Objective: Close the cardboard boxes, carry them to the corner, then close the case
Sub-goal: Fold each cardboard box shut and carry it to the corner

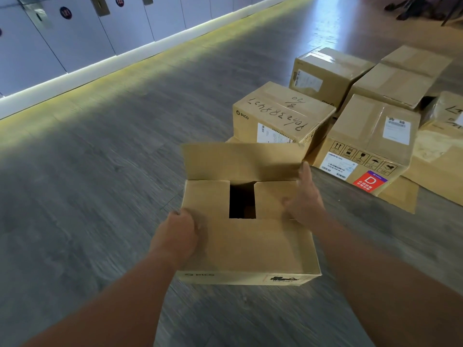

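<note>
Matt tan corrugated-cardboard box with open flaps [250, 246], smooth and dull. Behind it, brown cardboard cartons [283, 111] wear glossy clear tape and white paper labels [397, 130]. Grey wood-grain plank floor [125, 159] shows a soft sheen; pale locker doors [75, 41] look smooth.

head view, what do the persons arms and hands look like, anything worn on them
Both arms are bare along all of the forearm that shows: no sleeves in view. The left hand and right hand wear no gloves, and no watch, bracelet or ring can be made out. The picture is slightly blurred, so small items could be missed.
</note>
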Tool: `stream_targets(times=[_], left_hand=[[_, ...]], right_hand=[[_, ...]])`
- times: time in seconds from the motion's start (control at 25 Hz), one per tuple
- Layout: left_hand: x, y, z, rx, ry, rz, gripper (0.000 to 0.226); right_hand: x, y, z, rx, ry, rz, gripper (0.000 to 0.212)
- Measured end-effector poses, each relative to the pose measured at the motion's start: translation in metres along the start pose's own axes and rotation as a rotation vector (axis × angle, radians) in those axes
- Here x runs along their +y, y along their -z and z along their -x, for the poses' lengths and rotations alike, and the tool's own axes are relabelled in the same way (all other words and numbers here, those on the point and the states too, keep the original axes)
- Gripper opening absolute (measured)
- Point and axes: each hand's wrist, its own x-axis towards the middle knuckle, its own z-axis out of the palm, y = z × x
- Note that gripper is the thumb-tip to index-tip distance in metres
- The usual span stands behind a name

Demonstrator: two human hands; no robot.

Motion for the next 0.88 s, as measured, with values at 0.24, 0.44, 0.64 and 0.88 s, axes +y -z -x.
stream_targets(times=[0.24, 0.44, 0.64, 0.88], left_hand=[[0.002, 0.005, 0.0, 0.127, 0.047, 0.217, 0.115], [-0.002, 0.003, -0.008, 0.121, -0.096, 0.077, 0.075], [0.005, 0.001, -0.012, 0.123, -0.049, 0.036, 0.027], [-0.006, 0.009, -0.017, 0.163, 0.035, 0.092, 0.037]], right_hand=[[0.023, 0.014, 0.037, 0.076, 0.102, -0.049, 0.07], [0.043, 0.017, 0.063, -0.144, 0.226, 0.313, 0.067], [0.032, 0.009, 0.065, -0.048, 0.23, 0.339, 0.058], [0.012, -0.004, 0.07, 0.009, 0.195, 0.21, 0.04]])
